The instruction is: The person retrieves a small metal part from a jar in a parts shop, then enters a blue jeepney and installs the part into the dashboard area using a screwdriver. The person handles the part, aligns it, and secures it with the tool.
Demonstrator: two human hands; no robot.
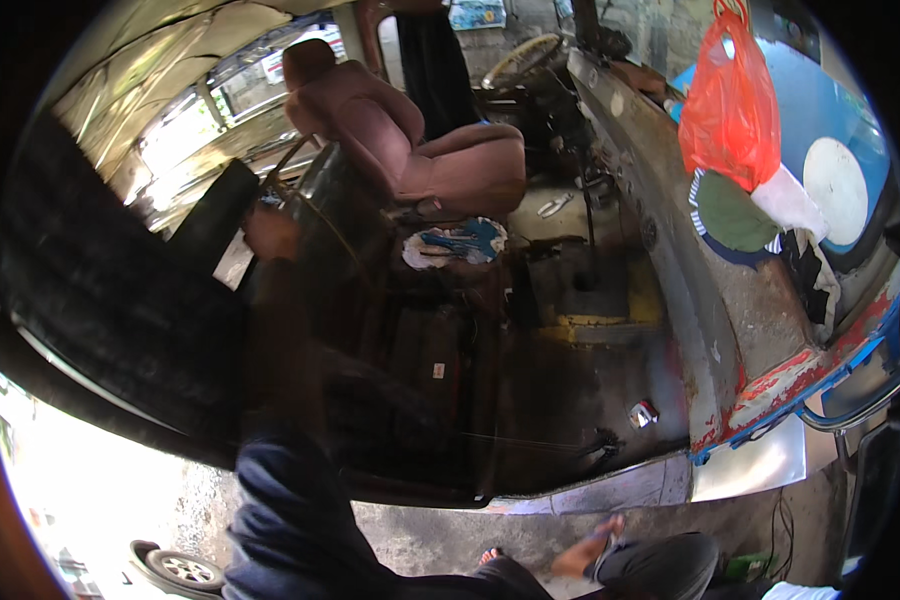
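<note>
My left arm, in a dark blue sleeve, reaches up into the shadowed cab of an old vehicle. My left hand (pixel 272 232) is at the far left, beside a dark flat panel (pixel 212 212) with a pale piece (pixel 234 262) below it. Shadow and blur hide its fingers, so whether it grips the panel cannot be made out. No right hand shows clearly. To the right of my left hand stands a worn brownish-pink seat (pixel 400 150). A blue and white crumpled cloth (pixel 455 243) lies in front of the seat, with what look like slim tools on it.
A steering wheel (pixel 522 60) stands at the back. A red plastic bag (pixel 732 110) and a green cap-like cloth (pixel 735 212) rest on the right-hand ledge. A small shiny metal part (pixel 644 413) lies on the cab floor. Below, a dark-trousered leg (pixel 660 562) shows over concrete.
</note>
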